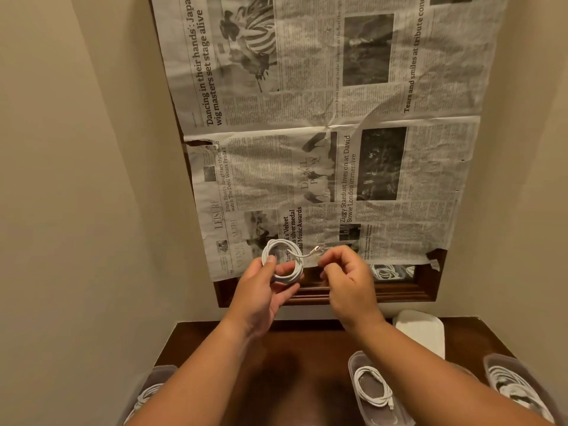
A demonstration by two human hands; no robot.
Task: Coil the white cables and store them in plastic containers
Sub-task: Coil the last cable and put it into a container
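Two hands hold a coiled white cable (282, 261) up over a dark wooden table (292, 355).
The cable is a neat round coil, raised in front of the wall. The left hand (264, 292) grips it, thumb on top and fingers curled beneath. The right hand (349, 282) seems to pinch the loose end just behind the plug (315, 249). Clear plastic containers (352, 368) on the table hold coiled white cables. Newspaper (322, 118) covers a wood-framed panel (338, 295) between cream walls.

Glossy wood table (307, 348), creased newspaper (322, 133)
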